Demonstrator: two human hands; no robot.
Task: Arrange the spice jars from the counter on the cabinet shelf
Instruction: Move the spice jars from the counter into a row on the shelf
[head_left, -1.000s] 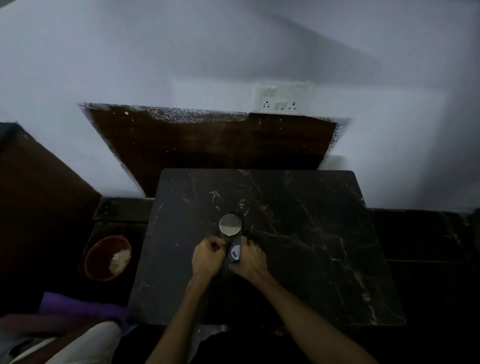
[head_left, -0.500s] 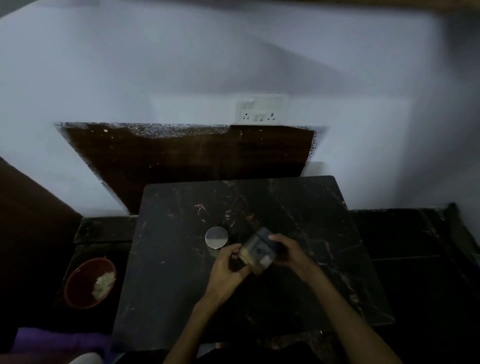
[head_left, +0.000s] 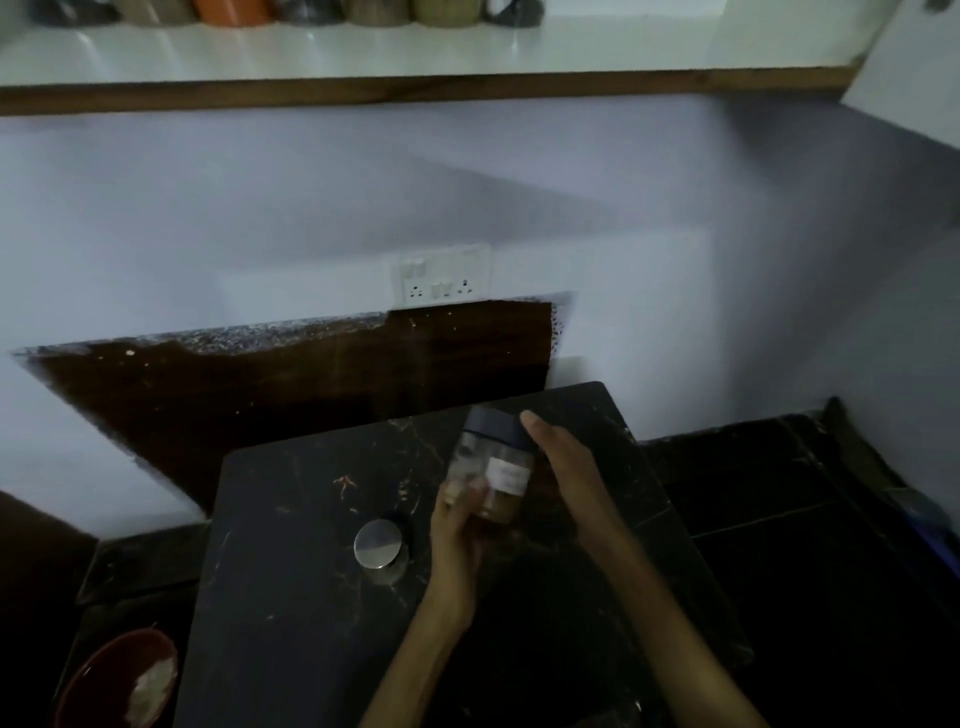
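Observation:
A clear spice jar (head_left: 493, 462) with a dark blue lid and a white label is held upright above the dark marble counter (head_left: 291, 597). My left hand (head_left: 457, 525) grips its lower part from the left. My right hand (head_left: 566, 467) rests flat against its right side, fingers extended up to the lid. A second jar with a round silver lid (head_left: 378, 545) stands on the counter just left of my left hand. High at the top, the white cabinet shelf (head_left: 415, 52) carries a row of several jars (head_left: 234, 10), cut off by the frame edge.
A red bowl (head_left: 93, 680) with white powder sits low at the left, beside the counter. A switch and socket plate (head_left: 441, 275) is on the wall above a dark brown backsplash (head_left: 291, 379). An open white cabinet door (head_left: 914, 67) hangs at the upper right.
Both hands have lifted the blue-lidded jar off the counter and turned it upright. The view has tilted up, bringing the shelf with its jars into sight. The silver-lidded jar has stayed put.

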